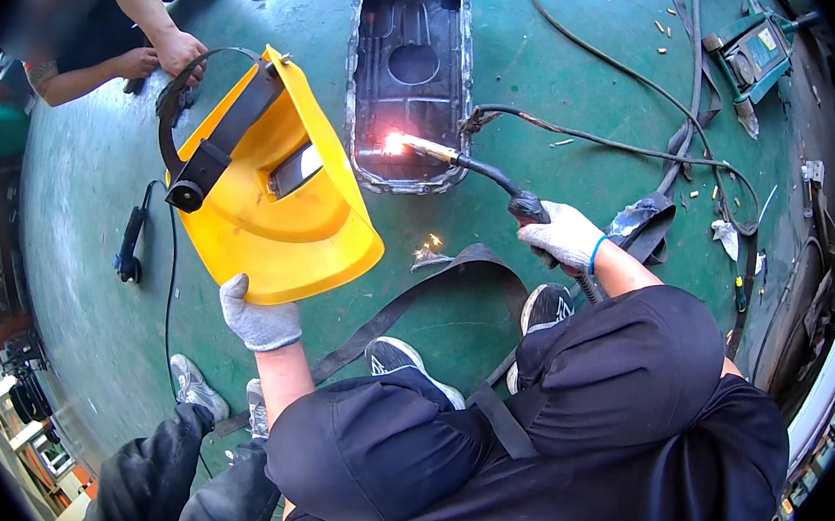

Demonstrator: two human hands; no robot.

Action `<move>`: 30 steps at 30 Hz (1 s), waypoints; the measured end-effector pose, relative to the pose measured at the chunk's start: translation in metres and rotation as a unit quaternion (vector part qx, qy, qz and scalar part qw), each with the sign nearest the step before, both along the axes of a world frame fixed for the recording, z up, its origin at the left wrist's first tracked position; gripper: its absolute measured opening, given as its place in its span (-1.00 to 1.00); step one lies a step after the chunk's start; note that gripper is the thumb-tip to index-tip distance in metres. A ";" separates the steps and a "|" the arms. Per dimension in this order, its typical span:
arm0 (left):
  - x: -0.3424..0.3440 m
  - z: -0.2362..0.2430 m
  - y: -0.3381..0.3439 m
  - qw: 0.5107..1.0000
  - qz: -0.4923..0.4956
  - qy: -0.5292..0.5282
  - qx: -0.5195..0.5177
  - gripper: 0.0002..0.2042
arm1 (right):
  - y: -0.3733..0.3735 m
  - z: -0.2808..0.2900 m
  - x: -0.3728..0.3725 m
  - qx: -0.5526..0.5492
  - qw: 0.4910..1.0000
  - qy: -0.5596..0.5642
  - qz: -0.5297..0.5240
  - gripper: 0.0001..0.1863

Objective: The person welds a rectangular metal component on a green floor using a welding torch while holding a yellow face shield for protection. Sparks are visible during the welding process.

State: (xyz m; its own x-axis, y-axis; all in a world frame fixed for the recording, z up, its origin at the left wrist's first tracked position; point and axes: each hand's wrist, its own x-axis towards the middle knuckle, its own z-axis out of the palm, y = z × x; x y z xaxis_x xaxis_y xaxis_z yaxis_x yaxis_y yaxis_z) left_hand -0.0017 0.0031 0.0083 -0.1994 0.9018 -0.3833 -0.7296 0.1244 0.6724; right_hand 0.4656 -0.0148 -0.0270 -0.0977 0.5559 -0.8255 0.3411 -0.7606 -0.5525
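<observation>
My gloved left hand (261,324) grips the lower edge of a yellow welding mask (315,226). The mask is tilted, its inside and black headband (211,165) turned toward me. In my gloved right hand (562,238) is a welding torch (489,173), pointing left. Its tip glows bright over the near part of a dark rectangular metal pan (467,74), which lies on the green floor; the glare hides whether tip and pan touch. Small sparks (434,244) show on the floor just this side of the pan.
At upper left a co-worker crouches, hands (171,54) near the mask's headband. Another person's legs (151,466) stand at lower left. A corded black power tool (131,243) lies left. Cables (610,140), a flat strap (382,319) and a green machine (756,52) are on the floor.
</observation>
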 end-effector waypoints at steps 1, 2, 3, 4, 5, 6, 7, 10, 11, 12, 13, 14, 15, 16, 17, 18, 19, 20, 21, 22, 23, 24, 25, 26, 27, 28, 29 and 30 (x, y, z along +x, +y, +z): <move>0.000 -0.002 0.000 1.000 -0.004 -0.001 0.004 -0.33 | 0.000 -0.001 0.000 0.002 1.000 0.000 0.000 -0.68; 0.001 -0.004 0.000 1.000 -0.008 -0.002 0.008 -0.33 | 0.000 -0.001 0.001 0.001 1.000 0.000 0.001 -0.68; 0.004 -0.003 0.001 1.000 -0.012 -0.002 0.004 -0.34 | 0.001 -0.001 0.001 0.001 1.000 0.001 0.003 -0.68; 0.010 -0.002 0.001 1.000 -0.015 -0.002 0.001 -0.35 | 0.001 0.000 0.001 0.001 1.000 0.001 0.005 -0.68; 0.015 -0.002 0.002 1.000 -0.019 -0.002 -0.003 -0.36 | 0.001 -0.001 0.000 0.000 1.000 0.001 0.003 -0.68; 0.019 -0.004 0.003 0.999 -0.033 -0.009 -0.007 -0.37 | 0.001 -0.001 0.000 -0.001 1.000 -0.001 0.001 -0.68; 0.022 -0.007 0.004 0.999 -0.046 -0.015 -0.012 -0.38 | 0.001 -0.002 0.000 -0.002 1.000 -0.002 0.000 -0.67; 0.041 -0.009 0.011 0.995 -0.094 -0.014 -0.006 -0.39 | 0.000 -0.004 0.002 -0.002 1.000 0.004 -0.002 -0.67; 0.049 -0.007 0.013 0.994 -0.111 -0.010 0.000 -0.39 | 0.000 -0.005 0.002 -0.003 1.000 0.005 -0.002 -0.68; 0.058 -0.005 0.016 0.994 -0.106 0.007 -0.001 -0.38 | 0.000 -0.006 0.003 -0.004 1.000 0.005 -0.003 -0.68; 0.063 -0.002 0.017 0.993 -0.117 0.021 0.003 -0.37 | 0.000 -0.006 0.003 -0.005 1.000 0.006 -0.004 -0.68; 0.067 0.001 0.018 0.991 -0.127 0.035 0.007 -0.37 | 0.001 -0.006 0.002 -0.005 1.000 0.011 -0.007 -0.69; 0.070 0.003 0.018 0.989 -0.137 0.048 0.011 -0.36 | 0.001 -0.005 0.002 -0.005 1.000 0.015 -0.010 -0.70; 0.071 0.004 0.018 0.989 -0.140 0.049 0.012 -0.35 | 0.000 -0.004 0.002 -0.005 1.000 0.019 -0.013 -0.71; 0.072 0.004 0.019 0.989 -0.142 0.046 0.014 -0.35 | 0.000 -0.004 0.002 -0.004 1.000 0.019 -0.015 -0.71; 0.072 0.004 0.019 0.988 -0.145 0.043 0.016 -0.34 | 0.000 -0.005 0.002 -0.003 1.000 0.020 -0.017 -0.72; 0.072 0.004 0.019 0.988 -0.147 0.040 0.018 -0.34 | 0.000 -0.004 0.002 -0.003 1.000 0.020 -0.018 -0.73; 0.071 0.004 0.019 0.989 -0.144 0.044 0.015 -0.34 | 0.000 -0.003 0.002 -0.005 1.000 0.015 -0.015 -0.73; 0.071 0.005 0.018 0.989 -0.139 0.050 0.012 -0.35 | 0.002 0.002 0.000 -0.009 1.000 0.011 -0.010 -0.73; 0.069 0.006 0.017 0.989 -0.135 0.055 0.008 -0.35 | 0.003 0.004 -0.001 -0.012 1.000 0.006 -0.005 -0.73; 0.067 0.006 0.016 0.990 -0.126 0.057 0.007 -0.36 | 0.003 0.004 -0.002 -0.009 1.000 0.011 -0.007 -0.73; 0.065 0.003 0.016 0.991 -0.120 0.056 0.007 -0.36 | 0.002 0.003 -0.001 -0.007 1.000 0.012 -0.010 -0.73; 0.062 0.000 0.015 0.992 -0.113 0.054 0.007 -0.37 | 0.001 0.003 0.000 -0.004 1.000 0.013 -0.014 -0.72; 0.058 -0.002 0.015 0.993 -0.108 0.038 0.003 -0.37 | 0.000 0.002 0.001 0.000 1.000 0.011 -0.016 -0.72; 0.052 -0.002 0.014 0.995 -0.101 0.025 -0.002 -0.38 | 0.000 -0.001 0.000 0.003 1.000 0.012 -0.015 -0.72; 0.045 -0.002 0.012 0.995 -0.094 0.011 -0.007 -0.39 | -0.001 -0.003 0.000 0.006 1.000 0.012 -0.016 -0.71; 0.038 -0.003 0.011 0.997 -0.076 0.002 -0.009 -0.39 | 0.000 -0.002 0.000 0.006 1.000 0.011 -0.011 -0.71; 0.030 -0.004 0.009 0.998 -0.059 -0.007 -0.012 -0.39 | 0.001 0.000 -0.001 0.007 1.000 0.010 -0.006 -0.71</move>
